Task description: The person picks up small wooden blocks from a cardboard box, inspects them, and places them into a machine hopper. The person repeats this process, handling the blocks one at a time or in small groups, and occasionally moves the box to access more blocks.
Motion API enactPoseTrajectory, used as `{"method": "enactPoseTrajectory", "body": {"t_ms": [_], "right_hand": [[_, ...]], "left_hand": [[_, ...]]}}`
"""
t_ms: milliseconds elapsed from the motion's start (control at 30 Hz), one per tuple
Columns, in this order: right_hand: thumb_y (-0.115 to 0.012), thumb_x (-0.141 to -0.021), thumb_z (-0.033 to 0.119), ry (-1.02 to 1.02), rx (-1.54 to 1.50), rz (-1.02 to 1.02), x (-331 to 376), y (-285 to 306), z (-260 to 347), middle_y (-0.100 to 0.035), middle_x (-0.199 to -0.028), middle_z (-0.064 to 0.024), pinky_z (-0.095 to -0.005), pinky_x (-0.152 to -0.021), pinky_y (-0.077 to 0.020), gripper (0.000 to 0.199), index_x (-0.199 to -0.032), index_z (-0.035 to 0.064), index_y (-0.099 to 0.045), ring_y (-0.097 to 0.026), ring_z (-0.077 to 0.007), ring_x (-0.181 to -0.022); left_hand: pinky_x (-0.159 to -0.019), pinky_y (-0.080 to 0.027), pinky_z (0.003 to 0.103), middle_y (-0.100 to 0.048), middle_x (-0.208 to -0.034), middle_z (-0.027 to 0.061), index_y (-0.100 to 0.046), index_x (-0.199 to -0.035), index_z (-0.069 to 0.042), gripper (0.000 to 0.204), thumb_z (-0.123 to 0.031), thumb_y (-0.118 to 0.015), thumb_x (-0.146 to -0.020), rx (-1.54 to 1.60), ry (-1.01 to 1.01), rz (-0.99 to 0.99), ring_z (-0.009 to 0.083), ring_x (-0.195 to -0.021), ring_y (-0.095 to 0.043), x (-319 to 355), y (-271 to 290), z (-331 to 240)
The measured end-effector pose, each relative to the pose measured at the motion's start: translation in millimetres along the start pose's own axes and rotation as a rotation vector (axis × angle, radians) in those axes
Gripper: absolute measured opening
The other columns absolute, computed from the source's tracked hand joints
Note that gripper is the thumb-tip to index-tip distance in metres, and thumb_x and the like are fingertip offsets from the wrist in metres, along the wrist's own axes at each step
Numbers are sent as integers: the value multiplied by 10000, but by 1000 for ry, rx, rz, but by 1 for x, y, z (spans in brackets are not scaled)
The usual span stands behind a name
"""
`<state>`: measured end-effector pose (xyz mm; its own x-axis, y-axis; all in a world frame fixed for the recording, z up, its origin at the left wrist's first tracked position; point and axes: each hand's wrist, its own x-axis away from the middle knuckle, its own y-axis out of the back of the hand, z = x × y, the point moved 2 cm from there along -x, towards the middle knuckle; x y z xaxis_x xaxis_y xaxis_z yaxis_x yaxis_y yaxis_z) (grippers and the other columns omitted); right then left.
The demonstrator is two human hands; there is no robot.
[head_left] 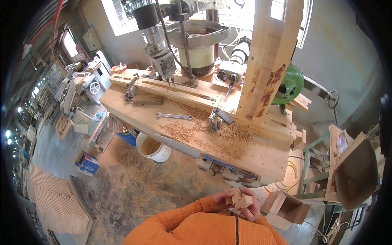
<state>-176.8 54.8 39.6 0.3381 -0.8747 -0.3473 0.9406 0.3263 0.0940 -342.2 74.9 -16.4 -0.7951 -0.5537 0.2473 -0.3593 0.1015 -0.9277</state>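
Note:
Close to my chest, both hands hold small pale wooden blocks. My left hand grips them from the left and my right hand wraps around them from the right. I wear orange sleeves. In front of me stands a wooden workbench strewn with sawdust. A drill head hangs over a long wooden fence on the bench, and a metal wrench lies on the sawdust.
A white bucket stands under the bench on a sawdust-covered floor. A tall wooden post rises at the bench's right. An open cardboard box is at my right, stacked thin boards at far left, other machines beyond.

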Motion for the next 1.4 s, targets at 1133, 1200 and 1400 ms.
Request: {"method": "enactPoseTrajectory", "body": {"t_ms": [1133,1200,1400], "right_hand": [[-635,-830,136,-590,-147,-206,-8,3,-10,-582,-978,-70,-231,-575,-450,383,-1176,13,-527,-549,-102,-712],[-636,-820,109,-424,58,-215,-5,-2,-17,-558,-996,-85,-260,-691,-474,344,-1142,16,-558,-562,-137,-795],[-656,-759,17,-279,199,-319,8,-6,-11,-554,-1030,-108,-299,-818,-456,352,-1102,10,-574,-565,-209,-934]], "left_hand": [[-850,-466,309,-561,-1134,59,-459,-1242,-36,490,-53,-654,-793,-509,-219,-257,166,-1015,-552,11,13,-23],[-867,-458,308,-555,-1145,53,-456,-1247,-27,506,-27,-659,-784,-693,-313,-236,155,-1025,-544,10,-1,-21],[-953,-400,308,-507,-1255,71,-407,-1314,-12,549,-5,-607,-803,-1062,-390,-125,134,-1127,-483,8,-25,-17]]}}
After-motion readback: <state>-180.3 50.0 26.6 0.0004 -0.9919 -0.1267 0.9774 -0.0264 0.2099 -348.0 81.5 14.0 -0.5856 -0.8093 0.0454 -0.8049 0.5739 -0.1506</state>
